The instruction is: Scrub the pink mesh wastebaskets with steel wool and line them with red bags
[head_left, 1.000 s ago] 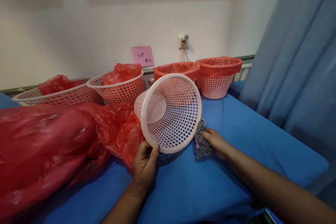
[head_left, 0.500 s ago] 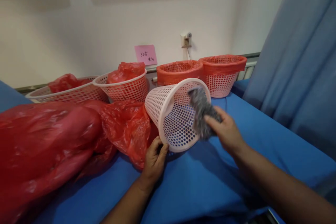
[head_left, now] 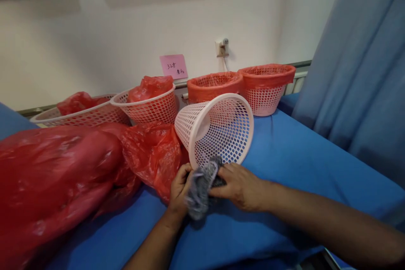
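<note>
A pale pink perforated plastic basket (head_left: 221,128) lies tilted on its side on the blue-covered surface (head_left: 284,156), its mouth facing me. My left hand (head_left: 179,187) grips the lower rim of the basket, fingers curled. My right hand (head_left: 238,185) is closed on a grey cloth (head_left: 200,185) and presses it against the basket's lower rim, right beside my left hand. Part of the left hand is hidden behind the cloth.
A large heap of red plastic bags (head_left: 63,173) fills the left. Along the wall stand several more mesh baskets: two with red bags inside (head_left: 148,103), two lined in red (head_left: 265,86). A pink note (head_left: 173,66) and a socket (head_left: 220,47) are on the wall. Blue curtain (head_left: 357,59) at right.
My right hand picked the grey cloth up from the blue surface, lifted it to the basket's mouth, then brought it down to the lower rim by my left hand. The basket turned slightly.
</note>
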A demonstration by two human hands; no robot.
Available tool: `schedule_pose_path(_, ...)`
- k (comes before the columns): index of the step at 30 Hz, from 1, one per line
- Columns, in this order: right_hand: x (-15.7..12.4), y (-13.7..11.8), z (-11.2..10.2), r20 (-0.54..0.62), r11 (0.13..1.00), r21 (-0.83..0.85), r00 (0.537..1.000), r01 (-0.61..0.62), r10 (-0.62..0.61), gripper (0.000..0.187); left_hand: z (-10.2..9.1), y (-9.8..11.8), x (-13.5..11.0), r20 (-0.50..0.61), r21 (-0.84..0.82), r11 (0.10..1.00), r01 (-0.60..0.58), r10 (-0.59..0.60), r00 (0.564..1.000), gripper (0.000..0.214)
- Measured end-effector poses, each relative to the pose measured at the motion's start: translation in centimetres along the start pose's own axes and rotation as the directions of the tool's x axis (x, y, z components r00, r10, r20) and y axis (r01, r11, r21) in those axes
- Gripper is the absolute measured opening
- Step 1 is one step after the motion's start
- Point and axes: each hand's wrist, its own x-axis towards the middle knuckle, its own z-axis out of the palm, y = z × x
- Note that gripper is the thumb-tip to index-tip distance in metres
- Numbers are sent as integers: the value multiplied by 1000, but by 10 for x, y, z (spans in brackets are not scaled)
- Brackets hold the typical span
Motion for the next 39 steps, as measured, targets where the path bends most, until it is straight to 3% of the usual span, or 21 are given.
schedule_pose_path(2,-30,5,17,114,998,-4,992,-57,58,37,1,4,0,53,5,1000,-15,15,998,37)
schedule_pose_path(4,-50,23,22,144,982,-26,971,-188,190,38,1,8,1,88,10,999,-52,51,995,36)
schedule_pose_path(9,-69,80,13,31,823,-161,831,-545,556,45,1,10,4,94,-7,995,-103,103,990,36)
schedule_pose_path(12,-77,101,12,-139,670,-135,684,-730,716,47,2,9,7,82,-10,993,-119,119,990,37)
schedule_pose_path(14,-84,111,12,-261,534,-26,522,-845,812,46,3,12,10,9,-50,991,-125,126,992,37)
schedule_pose_path(16,-93,119,10,-311,399,86,356,-913,881,47,6,21,14,-92,-139,982,-124,112,989,35)
schedule_pose_path(17,-96,122,9,-299,348,121,300,-929,906,48,8,28,16,-138,-199,972,-127,100,985,35)
schedule_pose_path(19,-102,125,8,-213,292,145,258,-945,942,49,12,46,20,-191,-316,939,-134,75,979,35)
schedule_pose_path(21,-104,125,7,-111,296,140,283,-945,953,49,17,66,26,-208,-400,905,-145,64,976,34)
schedule_pose_path(25,-100,116,5,-61,418,96,414,-903,908,49,27,105,43,-228,-497,855,-150,38,973,23)
schedule_pose_path(28,-97,111,-1,-26,457,-11,457,-889,889,47,32,125,61,-207,-581,812,-49,-90,974,17)
schedule_pose_path(31,-99,107,-7,10,515,-117,518,-849,855,44,37,133,81,-177,-631,774,42,-196,965,20)
schedule_pose_path(35,-102,101,-7,-60,589,-231,616,-774,786,39,38,132,102,-107,-633,764,125,-247,963,20)
schedule_pose_path(39,-103,95,-3,-109,644,-247,681,-724,724,37,22,128,104,-30,-550,813,188,-245,969,6)
